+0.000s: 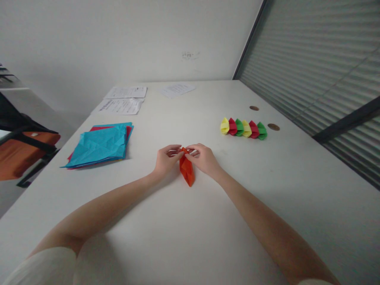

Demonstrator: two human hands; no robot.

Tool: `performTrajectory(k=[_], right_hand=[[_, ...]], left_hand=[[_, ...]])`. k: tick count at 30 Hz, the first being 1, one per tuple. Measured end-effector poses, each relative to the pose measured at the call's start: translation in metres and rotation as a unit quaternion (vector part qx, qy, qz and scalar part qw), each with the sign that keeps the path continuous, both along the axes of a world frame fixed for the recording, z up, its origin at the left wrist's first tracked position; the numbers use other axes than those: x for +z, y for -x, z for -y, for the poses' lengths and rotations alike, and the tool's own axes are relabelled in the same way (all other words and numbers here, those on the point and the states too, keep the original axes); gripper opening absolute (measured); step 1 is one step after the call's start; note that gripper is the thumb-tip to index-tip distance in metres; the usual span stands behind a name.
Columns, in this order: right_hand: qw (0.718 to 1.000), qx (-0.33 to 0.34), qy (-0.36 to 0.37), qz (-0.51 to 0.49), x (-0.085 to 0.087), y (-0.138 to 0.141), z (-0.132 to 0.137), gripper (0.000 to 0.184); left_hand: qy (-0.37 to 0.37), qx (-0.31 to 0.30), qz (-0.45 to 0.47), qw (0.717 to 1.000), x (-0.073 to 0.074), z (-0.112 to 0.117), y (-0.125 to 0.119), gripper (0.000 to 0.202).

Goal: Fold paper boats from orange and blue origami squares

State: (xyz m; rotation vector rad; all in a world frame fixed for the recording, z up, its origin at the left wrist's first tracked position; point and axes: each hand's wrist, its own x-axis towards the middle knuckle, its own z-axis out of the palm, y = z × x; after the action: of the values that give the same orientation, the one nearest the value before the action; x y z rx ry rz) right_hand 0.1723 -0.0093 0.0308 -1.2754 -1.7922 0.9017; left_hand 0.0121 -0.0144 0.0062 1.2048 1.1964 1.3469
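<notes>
A folded piece of orange paper [187,171], long and pointed at its near end, is at the middle of the white table. My left hand [168,160] pinches its far end from the left, thumb toward the paper. From the right, my right hand [204,159] pinches the same far end, its fingertips close to those of the left. The fingertips partly cover the top of the paper. Its near tip points toward me, free of both hands.
A stack of blue and red paper sheets [102,144] lies at the left. Several folded yellow, red and green paper pieces [244,128] form a row at the right. Printed sheets [120,106] lie farther back. Two round brown discs [273,127] are near the right edge, beside window blinds [320,59].
</notes>
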Motion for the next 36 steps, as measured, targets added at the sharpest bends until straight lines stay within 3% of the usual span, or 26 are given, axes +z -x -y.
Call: performTrajectory(k=[9,18,28,36], right_hand=[[1.0,0.001,-0.018,-0.005,-0.006,-0.003,-0.004,0.018],[1.0,0.011,-0.02,0.001,-0.006,-0.003,-0.004,0.017],[0.998,-0.039,-0.031,-0.029,-0.005,-0.006,-0.009,0.018],[0.998,-0.03,-0.034,-0.035,-0.007,-0.005,-0.008,0.018]], left_hand=[[0.014,-0.036,0.042,0.998,0.002,0.006,-0.003,0.026],[0.009,-0.028,0.033,0.999,-0.001,0.004,-0.002,0.028],[0.012,-0.084,0.095,0.992,0.004,0.009,-0.007,0.035],[0.005,-0.054,0.071,0.996,0.005,0.011,-0.008,0.031]])
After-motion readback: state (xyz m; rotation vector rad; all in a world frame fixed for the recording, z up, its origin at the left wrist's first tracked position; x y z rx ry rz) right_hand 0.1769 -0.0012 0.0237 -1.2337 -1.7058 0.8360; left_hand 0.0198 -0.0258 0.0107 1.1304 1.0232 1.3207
